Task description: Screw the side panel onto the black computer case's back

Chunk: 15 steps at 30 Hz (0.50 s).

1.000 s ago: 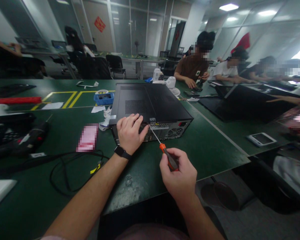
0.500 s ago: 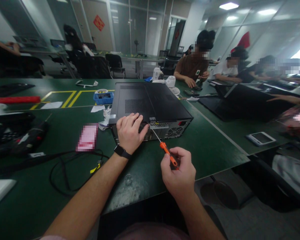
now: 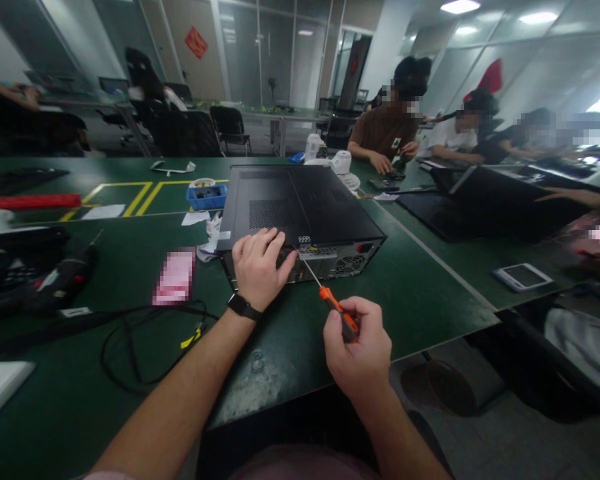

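Screwdriver (image 3: 330,300): orange handle gripped in closed right hand (image 3: 357,350), shaft running up-left to the rear edge of PC case (image 3: 300,207) on table (image 3: 420,293); left hand (image 3: 257,267), fingers curled, braces that edge beside the tip.

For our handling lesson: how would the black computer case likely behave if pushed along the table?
Probably heavy: the case is a big metal box with a rear fan grille. Lying flat on its broad side on the table, it should slide, not tip. Likely stiff: no flex shows under the left hand or where the right hand sets a screwdriver.
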Tool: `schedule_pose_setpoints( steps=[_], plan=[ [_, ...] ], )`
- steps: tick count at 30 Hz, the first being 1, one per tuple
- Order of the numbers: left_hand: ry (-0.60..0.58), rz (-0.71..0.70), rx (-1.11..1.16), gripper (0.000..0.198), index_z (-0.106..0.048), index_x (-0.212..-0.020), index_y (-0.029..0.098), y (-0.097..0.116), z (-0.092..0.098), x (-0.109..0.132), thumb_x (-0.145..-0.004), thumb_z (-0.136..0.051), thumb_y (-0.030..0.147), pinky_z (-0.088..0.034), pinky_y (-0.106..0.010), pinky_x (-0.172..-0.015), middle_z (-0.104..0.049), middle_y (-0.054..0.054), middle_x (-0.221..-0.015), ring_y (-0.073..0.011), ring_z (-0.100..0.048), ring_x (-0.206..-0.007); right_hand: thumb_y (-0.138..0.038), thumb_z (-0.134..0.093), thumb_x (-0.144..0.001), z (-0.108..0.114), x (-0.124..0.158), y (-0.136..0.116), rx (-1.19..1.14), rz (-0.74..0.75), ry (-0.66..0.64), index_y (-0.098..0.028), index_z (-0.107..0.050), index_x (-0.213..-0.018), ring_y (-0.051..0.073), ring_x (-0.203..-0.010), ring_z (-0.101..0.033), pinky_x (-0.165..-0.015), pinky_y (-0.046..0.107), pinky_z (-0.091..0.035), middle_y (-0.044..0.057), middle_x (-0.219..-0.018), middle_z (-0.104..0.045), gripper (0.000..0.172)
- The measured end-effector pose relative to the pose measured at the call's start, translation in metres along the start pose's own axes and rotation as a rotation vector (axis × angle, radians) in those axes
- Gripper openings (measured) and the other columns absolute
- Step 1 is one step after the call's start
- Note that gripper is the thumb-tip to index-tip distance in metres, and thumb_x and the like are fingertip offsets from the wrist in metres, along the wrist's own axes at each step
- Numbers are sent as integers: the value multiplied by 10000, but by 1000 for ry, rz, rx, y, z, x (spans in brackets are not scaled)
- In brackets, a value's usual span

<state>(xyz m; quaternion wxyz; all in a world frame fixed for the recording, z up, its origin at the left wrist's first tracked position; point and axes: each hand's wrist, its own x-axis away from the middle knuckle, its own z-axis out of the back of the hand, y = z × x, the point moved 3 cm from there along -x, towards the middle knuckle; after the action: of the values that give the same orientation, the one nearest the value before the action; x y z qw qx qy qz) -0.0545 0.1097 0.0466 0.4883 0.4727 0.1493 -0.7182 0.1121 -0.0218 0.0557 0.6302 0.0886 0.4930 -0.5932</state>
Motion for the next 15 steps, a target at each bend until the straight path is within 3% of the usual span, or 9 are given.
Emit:
schedule_pose_setpoints(
  steps=[15],
  plan=[
    [28, -52, -54, 351, -689, -1230, 207, 2, 1, 1, -918, -729, 363, -372, -464, -1098, -746, -94, -1286, -291, -673, -1231, -205, -572, -919, 7, -14, 4, -61, 87, -46, -236, -544, -989, 112, -605, -606, -566, 244, -478, -31, -779, -622, 81]
  ],
)
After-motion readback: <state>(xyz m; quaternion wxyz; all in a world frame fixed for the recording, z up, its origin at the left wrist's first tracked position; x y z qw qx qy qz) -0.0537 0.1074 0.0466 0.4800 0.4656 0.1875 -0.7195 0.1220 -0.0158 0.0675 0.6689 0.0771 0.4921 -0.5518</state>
